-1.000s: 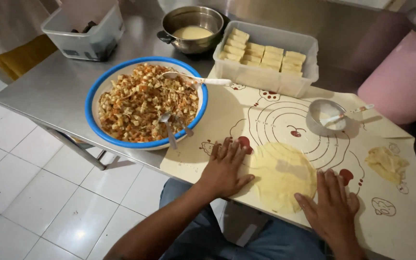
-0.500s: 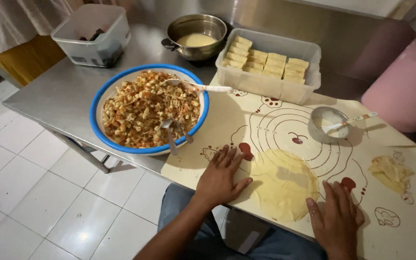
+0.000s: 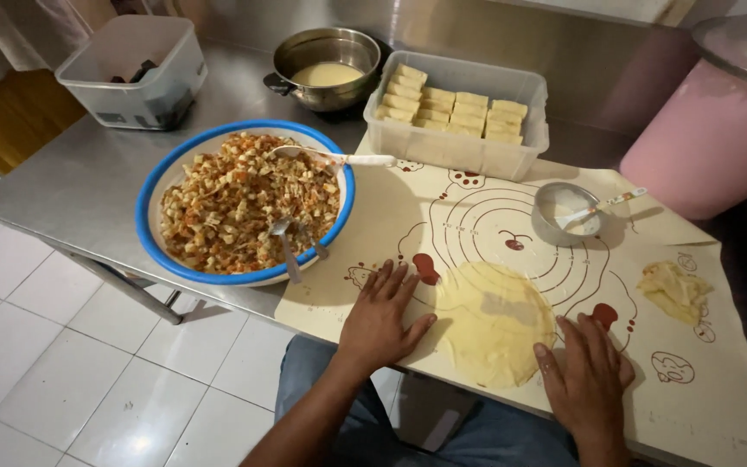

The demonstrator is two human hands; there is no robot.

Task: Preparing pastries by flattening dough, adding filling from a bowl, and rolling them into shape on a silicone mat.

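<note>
both hands flat, fingers spread: left hand (image 3: 379, 320), right hand (image 3: 588, 376) overlapping dough round (image 3: 490, 322).

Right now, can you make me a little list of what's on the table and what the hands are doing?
left hand: flat on the mat, at the wrapper's left edge
right hand: flat at the wrapper's lower right edge
wrapper: round, pale, lying flat
mat: cream, printed circles
bowl: blue-rimmed, chopped filling, two spoons
tub: clear, pale rolls in rows

Both hands, left hand (image 3: 379, 322) and right hand (image 3: 587, 377), flank the dough round (image 3: 488, 322) (fingers flat)
</note>
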